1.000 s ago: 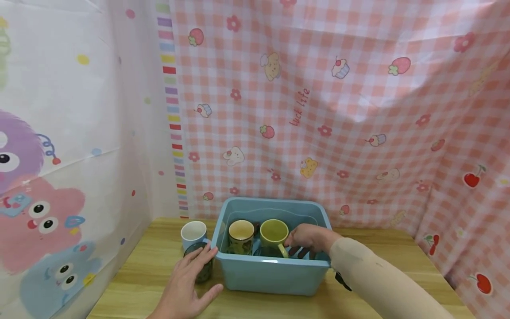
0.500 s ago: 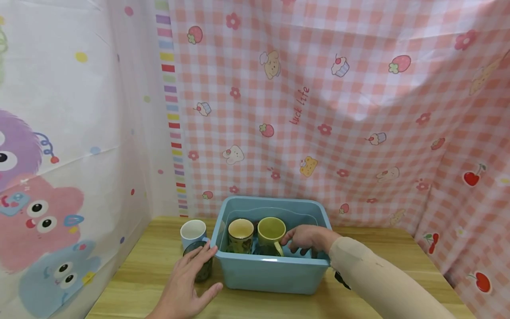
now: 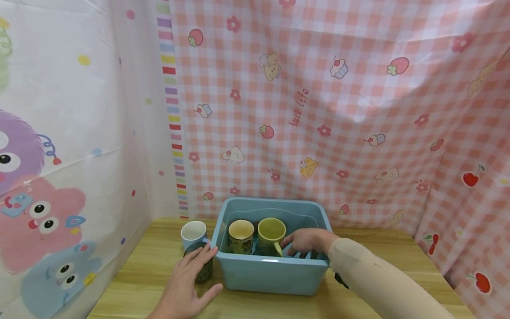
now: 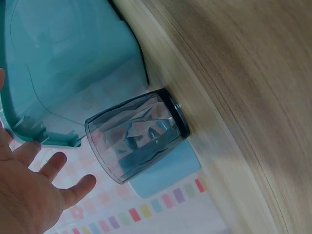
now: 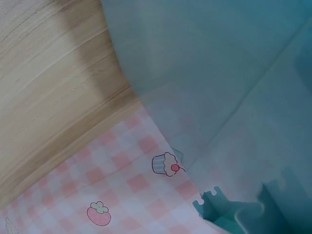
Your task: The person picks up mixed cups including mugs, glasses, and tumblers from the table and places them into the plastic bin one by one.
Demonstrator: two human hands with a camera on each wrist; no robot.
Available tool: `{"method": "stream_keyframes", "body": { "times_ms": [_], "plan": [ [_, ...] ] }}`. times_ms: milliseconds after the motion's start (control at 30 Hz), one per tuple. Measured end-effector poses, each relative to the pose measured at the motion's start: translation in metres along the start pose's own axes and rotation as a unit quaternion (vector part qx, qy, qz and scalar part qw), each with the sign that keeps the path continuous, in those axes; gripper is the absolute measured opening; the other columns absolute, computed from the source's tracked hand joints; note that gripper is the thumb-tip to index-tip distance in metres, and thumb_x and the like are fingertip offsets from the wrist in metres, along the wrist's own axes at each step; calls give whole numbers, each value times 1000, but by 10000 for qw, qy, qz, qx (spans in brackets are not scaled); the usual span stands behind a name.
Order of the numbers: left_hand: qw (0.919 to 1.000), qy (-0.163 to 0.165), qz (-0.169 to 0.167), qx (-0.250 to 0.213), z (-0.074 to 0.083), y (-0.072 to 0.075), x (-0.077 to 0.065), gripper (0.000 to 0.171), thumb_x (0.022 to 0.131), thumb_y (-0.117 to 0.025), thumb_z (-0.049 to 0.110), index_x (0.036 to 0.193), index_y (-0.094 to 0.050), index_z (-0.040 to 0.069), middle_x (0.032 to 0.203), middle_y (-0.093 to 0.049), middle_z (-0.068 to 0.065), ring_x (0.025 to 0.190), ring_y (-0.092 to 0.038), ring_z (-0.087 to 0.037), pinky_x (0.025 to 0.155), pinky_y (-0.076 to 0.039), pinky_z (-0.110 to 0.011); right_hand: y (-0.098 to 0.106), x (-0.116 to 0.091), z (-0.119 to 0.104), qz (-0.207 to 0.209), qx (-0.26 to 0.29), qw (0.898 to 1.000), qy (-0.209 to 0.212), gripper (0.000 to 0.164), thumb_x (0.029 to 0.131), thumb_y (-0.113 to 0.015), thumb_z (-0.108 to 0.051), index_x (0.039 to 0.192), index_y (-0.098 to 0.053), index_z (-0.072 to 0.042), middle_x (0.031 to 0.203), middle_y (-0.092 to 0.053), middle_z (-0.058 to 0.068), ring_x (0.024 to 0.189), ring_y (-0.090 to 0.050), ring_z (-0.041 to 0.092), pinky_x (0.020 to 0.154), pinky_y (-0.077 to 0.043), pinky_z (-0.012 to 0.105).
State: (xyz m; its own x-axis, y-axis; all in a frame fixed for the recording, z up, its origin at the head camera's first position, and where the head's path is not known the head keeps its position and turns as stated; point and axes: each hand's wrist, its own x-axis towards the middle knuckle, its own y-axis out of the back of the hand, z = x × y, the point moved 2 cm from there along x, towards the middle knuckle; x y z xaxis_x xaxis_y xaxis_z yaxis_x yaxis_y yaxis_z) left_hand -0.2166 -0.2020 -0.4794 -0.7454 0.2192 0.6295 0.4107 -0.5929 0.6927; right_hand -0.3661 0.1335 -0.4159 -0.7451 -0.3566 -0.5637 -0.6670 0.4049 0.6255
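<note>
A blue plastic bin (image 3: 275, 277) stands on the table. In it are a yellow-green mug (image 3: 272, 231), a cream-lined cup with a dark pattern (image 3: 241, 243) and a dark see-through vessel, mostly hidden behind the front wall. My right hand (image 3: 306, 240) reaches over the bin's right side, its fingers hanging loosely beside the mug's handle. The left hand (image 3: 187, 280) is spread, fingertips at the bin's left rim. Just beyond that hand stands a dark clear glass (image 4: 136, 136), in front of a light blue mug (image 4: 168, 170) with a white inside.
The wooden table (image 3: 135, 283) extends on both sides of the bin. Behind it hangs a pink checked cloth (image 3: 358, 133); a white printed cloth (image 3: 99, 186) covers the left side. In the right wrist view, the bin's outer wall (image 5: 209, 73) fills much of the picture.
Inside the bin, the yellow-green mug has shifted slightly left, closer to the patterned cup. My right hand has moved a little with it and sits slightly lower. The left hand stays put.
</note>
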Motion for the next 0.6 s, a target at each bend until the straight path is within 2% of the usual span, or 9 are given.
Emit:
{"method": "stream_keyframes", "body": {
  "times_ms": [133,267,400,600],
  "plan": [
    [10000,-31,-10,32,0,0,0,82,86,-88,41,159,-53,23,162,-56,-7,139,-59,-38,101,-49,-72,3,-4,-1,64,-199,9996,178,36,106,-65,-22,142,-68,-16,127,-74,7,115,-69,32,102,-56,60],
    [10000,-55,-26,50,1,0,0,83,86,-89,40,159,-53,22,162,-56,-8,139,-59,-38,101,-49,-72,9,-15,-4,468,-758,9946,534,37,106,-67,-29,139,-71,-14,126,-74,3,110,-72,28,96,-59,51],
    [9999,-46,-7,104,0,-1,-1,84,85,-89,40,159,-53,23,162,-56,-7,139,-59,-38,100,-49,-72,19,-28,-8,999,-1275,9818,989,36,105,-69,-31,135,-73,-11,128,-75,4,115,-70,24,105,-56,51],
    [9999,-33,7,123,-1,-3,0,84,85,-89,42,159,-53,24,162,-56,-6,139,-59,-37,101,-49,-73,27,-44,-11,1742,-1381,9625,1556,40,105,-69,-30,140,-69,-10,133,-74,13,124,-69,30,108,-54,54]
  ]
}}
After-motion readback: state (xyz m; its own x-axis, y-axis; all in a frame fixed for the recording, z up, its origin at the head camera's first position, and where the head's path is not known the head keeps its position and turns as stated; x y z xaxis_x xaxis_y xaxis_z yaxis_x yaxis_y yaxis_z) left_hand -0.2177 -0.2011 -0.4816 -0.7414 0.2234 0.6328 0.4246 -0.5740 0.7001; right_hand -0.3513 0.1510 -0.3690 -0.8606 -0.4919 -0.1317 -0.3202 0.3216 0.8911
